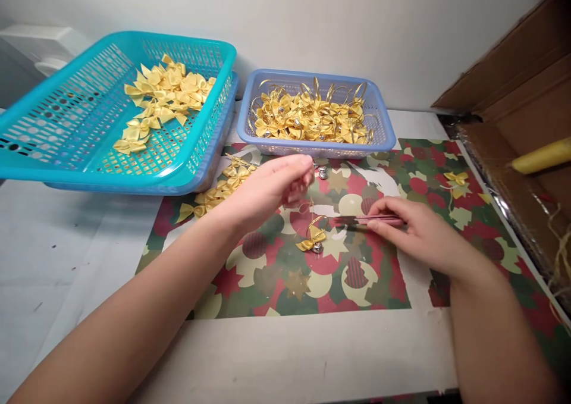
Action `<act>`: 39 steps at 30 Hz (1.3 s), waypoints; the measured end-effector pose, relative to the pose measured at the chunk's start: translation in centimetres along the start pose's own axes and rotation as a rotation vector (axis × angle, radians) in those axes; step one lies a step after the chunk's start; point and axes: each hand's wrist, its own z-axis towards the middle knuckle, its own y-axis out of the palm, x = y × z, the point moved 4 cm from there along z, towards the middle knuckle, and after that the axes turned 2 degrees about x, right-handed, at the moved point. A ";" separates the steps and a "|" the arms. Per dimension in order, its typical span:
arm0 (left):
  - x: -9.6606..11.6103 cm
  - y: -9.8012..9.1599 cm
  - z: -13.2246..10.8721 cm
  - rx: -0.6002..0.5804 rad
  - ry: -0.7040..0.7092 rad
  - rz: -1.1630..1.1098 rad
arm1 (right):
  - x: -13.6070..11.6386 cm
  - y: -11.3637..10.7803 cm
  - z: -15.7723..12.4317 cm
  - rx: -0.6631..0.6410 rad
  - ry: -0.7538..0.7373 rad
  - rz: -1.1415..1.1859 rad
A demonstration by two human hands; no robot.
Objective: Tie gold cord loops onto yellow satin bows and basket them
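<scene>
My left hand is closed in a pinch above the patterned sheet. From its fingertips a thin thread runs down to a small ornament. This ornament is a yellow ribbon bow with a gold loop and a silver bell. To its right, my right hand is closed around a pair of pink-handled thread snips, whose dark tips point left toward the thread and loop. Whether the blades are touching the thread is hard to make out.
A turquoise basket of yellow bows stands at left. A blue basket at the back holds bows with gold loops. More bows lie behind my left forearm; loose bells lie ahead. A cardboard box borders the right.
</scene>
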 end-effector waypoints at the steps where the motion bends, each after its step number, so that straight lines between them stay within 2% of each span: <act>1: 0.2 -0.5 0.1 0.085 0.064 0.033 | 0.4 -0.2 0.2 0.062 -0.017 -0.056; 3: 0.7 -1.4 0.1 0.272 0.192 0.208 | 1.0 -0.3 0.6 0.158 -0.050 -0.152; 5: 1.2 -1.9 -0.2 0.388 0.296 0.514 | 1.3 0.0 1.0 0.196 -0.062 -0.206; 6: 1.4 -1.9 -0.3 0.396 0.330 0.688 | 1.3 0.2 1.1 0.203 -0.064 -0.219; 8: 1.7 -1.5 -0.6 0.340 0.349 0.982 | 1.2 0.6 1.3 0.204 -0.064 -0.231; 11: 2.1 -0.7 -1.1 0.242 0.290 1.185 | 1.0 0.9 1.4 0.198 -0.050 -0.213; 15: 3.3 -0.6 -1.9 0.218 0.228 1.218 | 1.0 0.5 1.0 0.228 0.036 -0.041; 18: 2.9 -0.9 -2.2 0.002 0.038 1.151 | 0.1 -0.3 -0.2 0.237 -0.014 0.100; 20: 2.0 -1.1 -2.6 -0.162 -0.122 1.070 | -1.1 -0.5 -1.2 0.155 -0.079 0.117; 23: 0.7 -0.8 -2.9 -0.289 -0.286 0.986 | -2.3 -0.1 -2.2 -0.052 -0.086 0.060; 25: 0.1 -0.3 -2.8 -0.322 -0.309 0.990 | -2.7 0.4 -2.3 -0.093 -0.079 -0.007; 30: -1.1 0.7 -2.5 -0.402 -0.304 1.012 | -3.1 1.9 -1.9 -0.084 -0.082 -0.103; 39: -1.8 0.6 -2.2 -0.459 -0.376 0.990 | -4.0 3.1 -2.0 -0.067 -0.099 -0.119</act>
